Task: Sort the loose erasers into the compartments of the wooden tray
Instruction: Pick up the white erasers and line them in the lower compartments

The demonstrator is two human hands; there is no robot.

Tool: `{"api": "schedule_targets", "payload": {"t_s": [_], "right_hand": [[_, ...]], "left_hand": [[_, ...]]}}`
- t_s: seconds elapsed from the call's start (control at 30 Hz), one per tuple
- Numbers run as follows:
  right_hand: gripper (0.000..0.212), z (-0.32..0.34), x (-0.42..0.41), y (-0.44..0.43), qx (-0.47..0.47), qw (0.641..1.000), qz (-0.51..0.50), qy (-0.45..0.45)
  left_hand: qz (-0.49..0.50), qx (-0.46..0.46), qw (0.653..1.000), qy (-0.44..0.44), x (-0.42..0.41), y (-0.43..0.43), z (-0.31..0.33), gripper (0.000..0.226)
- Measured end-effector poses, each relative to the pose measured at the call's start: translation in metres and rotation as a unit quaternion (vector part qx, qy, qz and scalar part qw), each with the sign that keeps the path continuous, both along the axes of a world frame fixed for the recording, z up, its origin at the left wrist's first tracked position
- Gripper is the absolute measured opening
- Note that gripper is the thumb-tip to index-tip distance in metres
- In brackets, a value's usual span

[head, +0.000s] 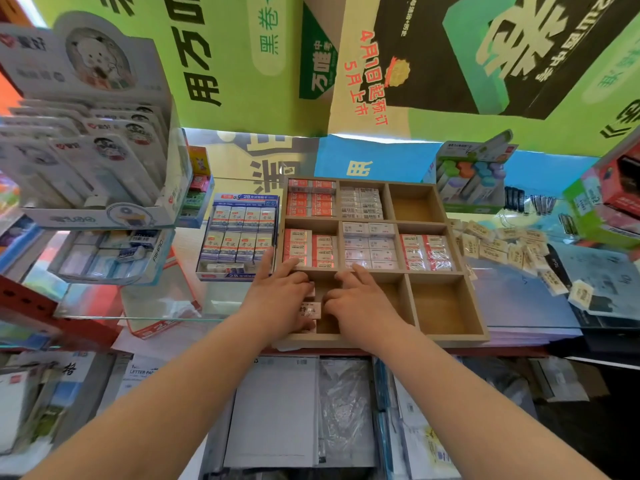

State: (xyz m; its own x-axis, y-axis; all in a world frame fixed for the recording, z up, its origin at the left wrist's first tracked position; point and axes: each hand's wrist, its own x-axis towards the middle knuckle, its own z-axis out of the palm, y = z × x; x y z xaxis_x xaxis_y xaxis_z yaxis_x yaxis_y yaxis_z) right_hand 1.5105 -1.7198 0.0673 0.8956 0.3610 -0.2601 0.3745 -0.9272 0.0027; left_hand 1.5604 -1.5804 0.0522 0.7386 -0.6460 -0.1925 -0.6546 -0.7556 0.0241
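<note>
1. Small rectangular erasers [308, 310] in pale paper sleeves with dark print, lying in the near-left compartment of the tray [446, 337], between the two hands and partly hidden by them.
2. Long axes running left to right, across the tray, flat on the compartment floor; stacked in a short column toward the near wall.
3. Left hand [280, 299] resting over the near-left compartment, fingers spread and curled down onto the erasers, thumb reaching up past the divider; whether gripping one or only pressing, cannot tell.
4. Right hand [360, 303] just beside it, over the same part of the tray, fingers bent downward, fingertips touching the eraser column; grip likewise unclear.
5. Wooden tray, three by three compartments: red-sleeved erasers [310, 197] filling the far-left and middle-left cells, white-sleeved erasers [369, 244] in the two centre cells, red-and-white ones [426, 252] in the middle-right; far-right and near-right cells bare wood.
6. Loose pile [509, 247] of cream erasers scattered on the counter to the right of the tray, lying at mixed angles.
7. Blue eraser box [239, 233] just left of the tray, packed in rows.
8. Glass counter [166, 299] of a stationery shop, display stands on the left, green posters [242, 57] behind, paper goods below.
</note>
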Motion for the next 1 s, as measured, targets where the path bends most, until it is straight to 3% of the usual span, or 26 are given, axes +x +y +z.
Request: {"api": "schedule_targets", "payload": {"t_s": [0.23, 0.4, 0.57, 0.73, 0.83, 1.0], "right_hand": [[0.035, -0.011, -0.004, 0.004, 0.045, 0.999, -0.020, -0.003], [0.031, -0.008, -0.008, -0.006, 0.122, 0.990, -0.027, -0.062], [0.024, 0.004, -0.025, -0.054, 0.264, 0.940, -0.160, -0.144], [0.024, 0.010, -0.045, -0.123, 0.287, 0.911, -0.261, -0.140], [0.025, 0.006, -0.056, -0.155, 0.277, 0.911, -0.284, -0.116], [0.025, -0.001, -0.061, -0.185, 0.309, 0.896, -0.300, -0.103]], "left_hand": [[-0.009, -0.017, 0.999, 0.030, 0.002, 0.015, 0.001, 0.044], [0.059, -0.138, 0.989, 0.002, -0.006, 0.022, 0.002, 0.027], [0.110, -0.253, 0.960, -0.041, -0.016, 0.004, 0.014, 0.017], [0.104, -0.139, 0.985, 0.018, -0.025, -0.038, 0.013, 0.028], [0.153, -0.060, 0.986, 0.024, -0.027, -0.049, 0.010, 0.034], [0.217, -0.057, 0.973, 0.047, -0.034, -0.056, 0.009, 0.034]]}}
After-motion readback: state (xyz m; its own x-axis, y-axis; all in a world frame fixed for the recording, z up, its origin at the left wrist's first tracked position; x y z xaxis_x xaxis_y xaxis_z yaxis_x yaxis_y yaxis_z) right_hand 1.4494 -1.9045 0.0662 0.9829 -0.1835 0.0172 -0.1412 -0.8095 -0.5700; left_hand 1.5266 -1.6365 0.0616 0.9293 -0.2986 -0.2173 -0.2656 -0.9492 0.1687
